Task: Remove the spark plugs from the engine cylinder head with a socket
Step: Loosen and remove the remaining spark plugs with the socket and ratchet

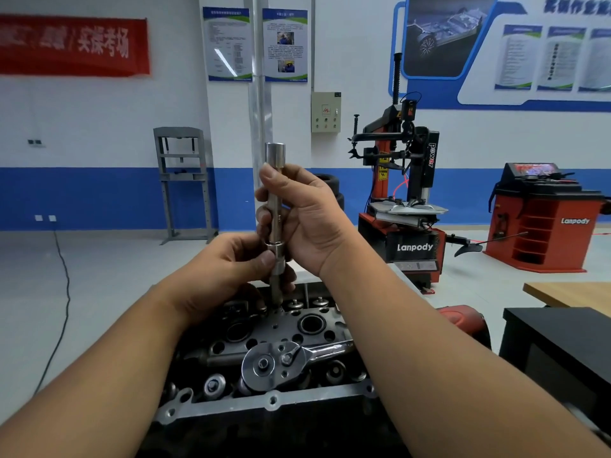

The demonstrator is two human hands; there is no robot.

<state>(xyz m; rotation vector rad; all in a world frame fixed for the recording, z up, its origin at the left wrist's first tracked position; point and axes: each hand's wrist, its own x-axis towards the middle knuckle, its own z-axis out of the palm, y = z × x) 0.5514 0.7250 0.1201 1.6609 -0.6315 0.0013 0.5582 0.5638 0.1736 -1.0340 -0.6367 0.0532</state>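
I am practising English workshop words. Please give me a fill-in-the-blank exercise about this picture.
1. Both hands hold the extension bar in an ____ position.
2. The left hand grips it ____ the right hand.
3. The ratchet wrench lies on the ____, and no hand touches it.

Missing words: upright; below; cylinder head

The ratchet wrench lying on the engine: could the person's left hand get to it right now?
Probably not at once. The ratchet wrench lies uncovered on the cylinder head, just below the left hand, but that hand is pinching the socket extension, which it would have to release first.
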